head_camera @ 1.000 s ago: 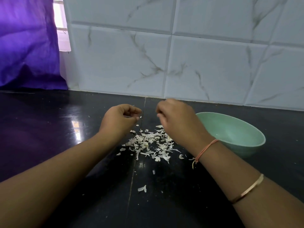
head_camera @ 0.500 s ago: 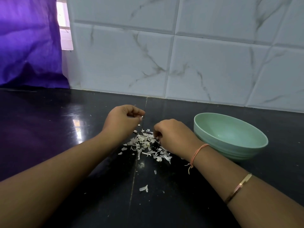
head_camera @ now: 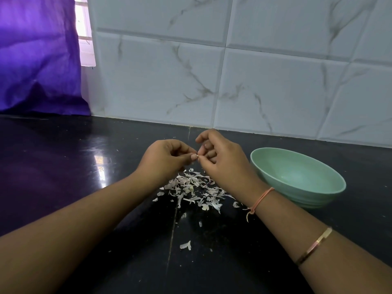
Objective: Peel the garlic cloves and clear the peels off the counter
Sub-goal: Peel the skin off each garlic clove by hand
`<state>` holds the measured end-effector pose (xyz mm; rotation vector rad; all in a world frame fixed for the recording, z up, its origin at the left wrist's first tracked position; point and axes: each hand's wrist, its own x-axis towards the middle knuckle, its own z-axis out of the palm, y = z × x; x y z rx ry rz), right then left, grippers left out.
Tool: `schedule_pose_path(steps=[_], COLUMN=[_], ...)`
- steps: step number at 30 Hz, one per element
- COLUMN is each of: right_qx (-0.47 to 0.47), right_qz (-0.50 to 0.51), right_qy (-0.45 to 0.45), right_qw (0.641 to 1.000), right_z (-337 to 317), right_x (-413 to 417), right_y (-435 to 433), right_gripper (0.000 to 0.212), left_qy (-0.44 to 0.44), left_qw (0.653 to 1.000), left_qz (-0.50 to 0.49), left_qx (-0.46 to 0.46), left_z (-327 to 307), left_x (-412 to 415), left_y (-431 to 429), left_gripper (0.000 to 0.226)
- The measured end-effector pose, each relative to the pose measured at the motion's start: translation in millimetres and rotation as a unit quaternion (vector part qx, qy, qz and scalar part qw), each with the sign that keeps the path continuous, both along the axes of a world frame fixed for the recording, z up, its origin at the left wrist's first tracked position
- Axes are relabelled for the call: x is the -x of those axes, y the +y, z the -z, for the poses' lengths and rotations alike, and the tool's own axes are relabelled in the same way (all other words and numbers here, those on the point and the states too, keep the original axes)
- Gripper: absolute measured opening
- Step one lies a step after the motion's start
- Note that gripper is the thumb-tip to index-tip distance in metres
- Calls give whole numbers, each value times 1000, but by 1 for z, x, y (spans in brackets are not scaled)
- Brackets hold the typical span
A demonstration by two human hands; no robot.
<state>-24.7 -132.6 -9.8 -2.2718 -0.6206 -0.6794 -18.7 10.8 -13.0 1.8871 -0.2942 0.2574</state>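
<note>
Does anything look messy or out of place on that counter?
Yes. Garlic peels lie scattered in a loose heap on the black counter, with a stray flake nearer the camera. The green bowl looks empty.

Home kitchen is indicated.
Polished black bench (head_camera: 63,166) is backed by marble-look wall tiles (head_camera: 275,85); purple curtain (head_camera: 38,60) at window (head_camera: 84,45), green bowl (head_camera: 307,201) & garlic peels (head_camera: 191,187) are seen.

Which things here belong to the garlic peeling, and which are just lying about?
Job: left hand and right hand, both pinching a small pale garlic bit; peel pile on the counter; stray peel nearer the camera; green bowl, likely for cloves.
Just there: purple curtain; tiled wall; bangle and thread on the right wrist.
</note>
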Motion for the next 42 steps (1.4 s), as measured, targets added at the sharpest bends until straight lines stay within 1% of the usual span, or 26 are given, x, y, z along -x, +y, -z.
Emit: schedule_pose_path(steps=[4, 7, 12, 15, 18, 21, 23, 25, 26, 28, 30, 31, 32, 33, 34, 35, 36, 38, 40, 41, 42], right_qx=[-55, -76, -80, -75, -23, 67, 130, 175, 191, 212, 231, 232, 216, 168, 93, 6, -71, -163, -204, -217, -230], right_qz=[2, 13, 12, 20, 39, 53, 63, 66, 69, 79, 78, 75, 73, 73, 72, 60, 41, 28, 18, 10, -1], right_qy=[7, 20, 35, 25, -7, -55, -93, -149, -176, -223, -252, -249, -236, -195, -135, -57, 17, 94, 152, 173, 188], right_qw=[998, 997, 996, 997, 999, 995, 985, 971, 963, 948, 936, 937, 945, 963, 984, 997, 997, 982, 967, 961, 955], right_z=[-1, -1, -2, -2, -2, -2, -2, -1, -1, 1, 5, 4, 3, 1, -1, -1, -1, -1, 0, 1, 1], right_x=[0, 0, 3, 3, 3, 5, 5, 5, 5, 4, 0, 0, 0, 1, 1, 0, 0, -3, -3, -3, -3], right_y=[1, 0, 1, 0, 0, 3, 4, 5, 5, 6, 7, 7, 7, 7, 6, 5, 5, 5, 5, 6, 7], right_gripper=[29, 23, 7, 4, 4, 8, 10, 8, 7, 16, 25, 24, 18, 8, 2, 4, 6, 11, 26, 30, 29], left_qy=[33, 53, 80, 79, 57, 47, 50, 61, 68, 74, 71, 68, 65, 59, 51, 42, 32, 16, 0, -10, -20], left_qw=[995, 987, 980, 983, 991, 995, 995, 994, 993, 991, 991, 991, 991, 991, 991, 991, 991, 993, 994, 996, 997], left_qz=[26, 39, 54, 52, 24, -7, -20, -20, -19, -19, -20, -19, -15, -8, 1, 8, 12, 9, 1, -5, -12], left_qx=[95, 145, 172, 155, 116, 92, 85, 93, 98, 106, 111, 115, 120, 124, 127, 127, 126, 121, 108, 94, 73], left_z=[0, 1, 1, 1, -1, -1, -1, -1, -1, -1, -1, -1, -2, -2, -2, -2, -2, 0, 0, 1, 1], left_x=[-1, -2, -3, -1, 1, 0, -1, -1, -1, 0, 0, 0, 0, 0, 0, 0, 0, -1, -1, -2, -1], left_y=[0, 1, 0, -1, -2, -4, -5, -5, -5, -6, -6, -6, -6, -6, -6, -6, -6, -5, -6, -6, -5], left_gripper=[8, 10, 11, 11, 17, 23, 25, 26, 26, 27, 28, 28, 27, 26, 25, 23, 21, 20, 19, 19, 19])
